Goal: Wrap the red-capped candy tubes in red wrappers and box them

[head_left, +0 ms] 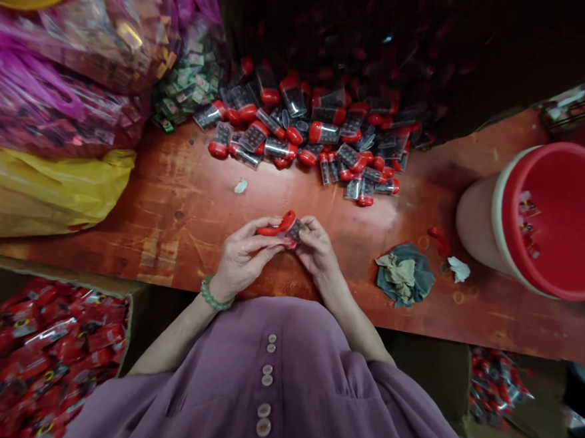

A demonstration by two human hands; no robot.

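My left hand and my right hand meet over the near middle of the reddish wooden table. Between them they hold a small clear vial with a red cap. The left fingers pinch the red cap end, and the right fingers grip the clear body. A green bead bracelet sits on my left wrist. Beyond my hands lies a heap of several identical red-capped vials.
A red bucket lies on its side at the right. A crumpled grey-green cloth sits right of my hands. Pink and yellow plastic bags fill the left. A box of red packets stands below the table's left edge.
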